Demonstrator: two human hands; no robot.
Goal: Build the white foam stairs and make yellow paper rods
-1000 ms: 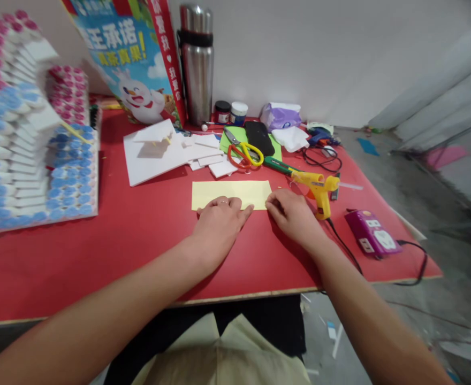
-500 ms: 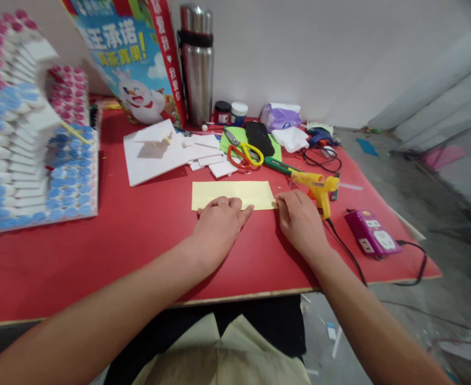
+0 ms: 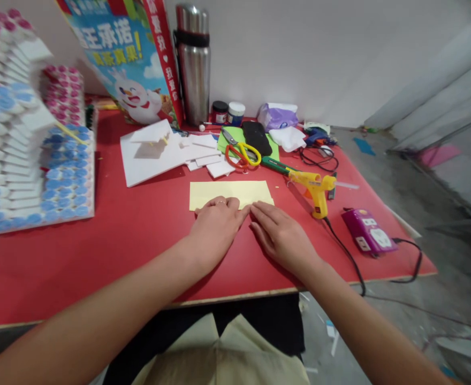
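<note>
Left hand, thumb spread, pins the yellow paper; right hand, fingers together, rests at its near edge, seemingly a fold: smooth outward without shifting it.

open red tabletop left of yellow paper, scissors and white boards blocking behind, glue gun blocking right

My left hand and right hand hide parts of the near edge of the paper; beyond my left, the bag is cut off at the top.
</note>
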